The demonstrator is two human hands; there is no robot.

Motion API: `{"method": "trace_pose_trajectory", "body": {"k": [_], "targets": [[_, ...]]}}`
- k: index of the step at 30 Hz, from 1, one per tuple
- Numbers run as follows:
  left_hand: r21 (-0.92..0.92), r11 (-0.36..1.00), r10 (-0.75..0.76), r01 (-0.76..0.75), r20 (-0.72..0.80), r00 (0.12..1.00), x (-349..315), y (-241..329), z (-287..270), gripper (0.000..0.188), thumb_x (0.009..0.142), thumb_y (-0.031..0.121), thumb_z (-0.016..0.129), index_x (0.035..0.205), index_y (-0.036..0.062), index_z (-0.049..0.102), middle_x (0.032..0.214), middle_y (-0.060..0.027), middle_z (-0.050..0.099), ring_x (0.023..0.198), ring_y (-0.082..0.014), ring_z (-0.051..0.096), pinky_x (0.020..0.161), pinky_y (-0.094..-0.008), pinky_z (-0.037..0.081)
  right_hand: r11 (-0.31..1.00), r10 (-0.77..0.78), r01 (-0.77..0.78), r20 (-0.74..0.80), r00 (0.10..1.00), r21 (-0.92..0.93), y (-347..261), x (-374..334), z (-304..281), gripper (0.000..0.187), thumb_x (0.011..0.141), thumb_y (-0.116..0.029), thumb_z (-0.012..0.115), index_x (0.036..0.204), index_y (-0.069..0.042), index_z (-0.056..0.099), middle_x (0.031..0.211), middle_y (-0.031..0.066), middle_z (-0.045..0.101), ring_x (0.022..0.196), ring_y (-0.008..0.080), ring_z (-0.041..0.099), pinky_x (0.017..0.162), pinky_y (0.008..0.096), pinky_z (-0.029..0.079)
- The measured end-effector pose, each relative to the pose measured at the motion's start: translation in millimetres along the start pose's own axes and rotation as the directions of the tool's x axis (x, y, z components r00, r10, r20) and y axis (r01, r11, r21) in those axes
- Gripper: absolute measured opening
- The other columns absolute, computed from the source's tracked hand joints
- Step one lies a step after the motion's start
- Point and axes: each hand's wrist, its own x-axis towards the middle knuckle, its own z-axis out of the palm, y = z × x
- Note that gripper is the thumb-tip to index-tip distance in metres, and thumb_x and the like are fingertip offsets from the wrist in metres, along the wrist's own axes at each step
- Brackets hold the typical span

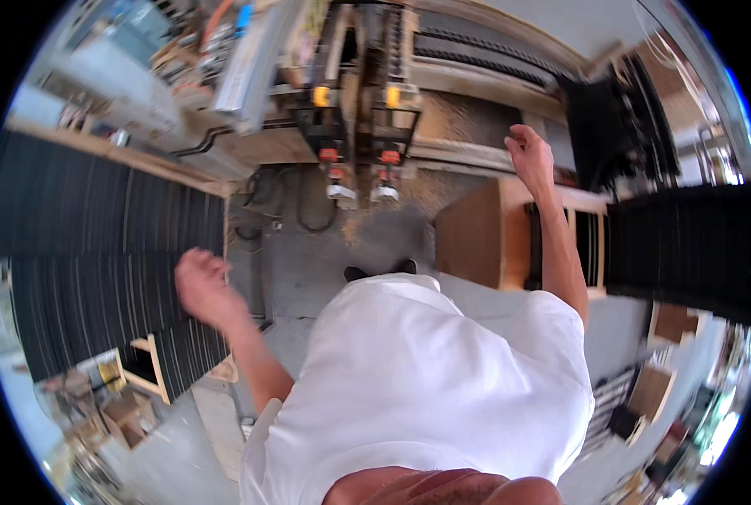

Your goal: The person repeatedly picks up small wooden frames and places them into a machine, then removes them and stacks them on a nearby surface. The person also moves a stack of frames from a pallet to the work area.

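Observation:
My left hand is raised at the left, smeared by motion, in front of stacked dark strips. Its fingers are too blurred to read, and no thing shows in it. Reaching out to the right, my right hand hovers in the air with bent fingers, a small gap between thumb and forefinger, and nothing held. Below it in the picture stands a brown wooden box-like piece. Straight ahead is a machine with two side-by-side heads, bearing red clamps and yellow parts.
Black material hangs at the far right, with another dark stack nearer me. Sawdust and a dark hose lie on the grey floor. A cardboard box stands behind at the left; wooden rails run along the machine.

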Motion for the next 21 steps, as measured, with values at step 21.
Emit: {"method": "trace_pose_trajectory", "body": {"k": [21], "targets": [[0.534, 0.766, -0.641, 0.357, 0.671, 0.372, -162, -171, 166, 0.027, 0.096, 0.020, 0.055, 0.118, 0.0030, 0.057, 0.097, -0.0052, 0.065, 0.079, -0.0112, 0.062, 0.068, -0.0251, 0.053, 0.911, 0.410, -0.409, -0.239, 0.880, 0.056, 65, -205, -142, 0.032, 0.083, -0.010, 0.067, 0.112, -0.003, 0.059, 0.082, 0.0135, 0.064, 0.071, 0.0260, 0.060, 0.067, 0.0366, 0.048]]}}
